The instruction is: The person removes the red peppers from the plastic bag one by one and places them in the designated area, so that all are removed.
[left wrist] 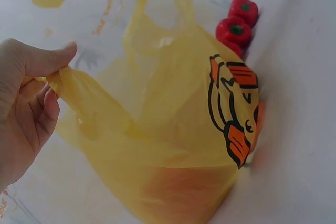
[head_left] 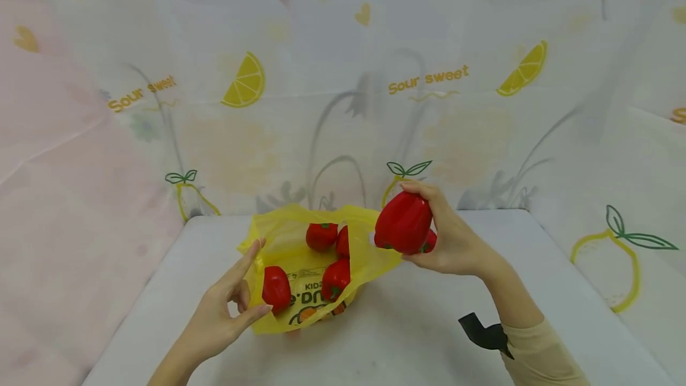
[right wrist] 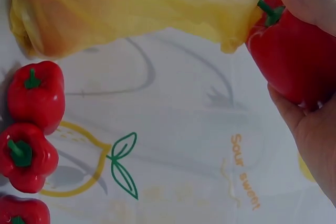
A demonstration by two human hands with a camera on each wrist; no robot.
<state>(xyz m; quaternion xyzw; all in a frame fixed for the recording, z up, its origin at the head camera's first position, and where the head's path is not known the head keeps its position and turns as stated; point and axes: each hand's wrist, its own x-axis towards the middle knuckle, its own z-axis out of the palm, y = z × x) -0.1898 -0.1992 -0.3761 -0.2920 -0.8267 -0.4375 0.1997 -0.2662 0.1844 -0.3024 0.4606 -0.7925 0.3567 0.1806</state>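
Note:
A yellow plastic bag (head_left: pixel 300 219) with printed letters lies with its mouth toward me. Several red bell peppers (head_left: pixel 276 288) show inside it. In the left wrist view my left hand (left wrist: pixel 26 93) pinches one of the bag's handles (left wrist: pixel 86 95) between thumb and fingers, drawing it out to the side. My right hand (head_left: pixel 450 240) grips another red bell pepper (head_left: pixel 404 222), raised at the right edge of the bag's mouth. In the right wrist view this pepper's green stem (right wrist: pixel 271 13) points at the bag's edge, and the thumb lies over its top.
More red peppers stand in a row outside the bag, with one pepper (right wrist: pixel 37 97) nearest the bag and another (right wrist: pixel 26 157) beside it. All rest on a white table (head_left: pixel 429 326). A cloth backdrop (head_left: pixel 343 136) with lemon prints hangs behind.

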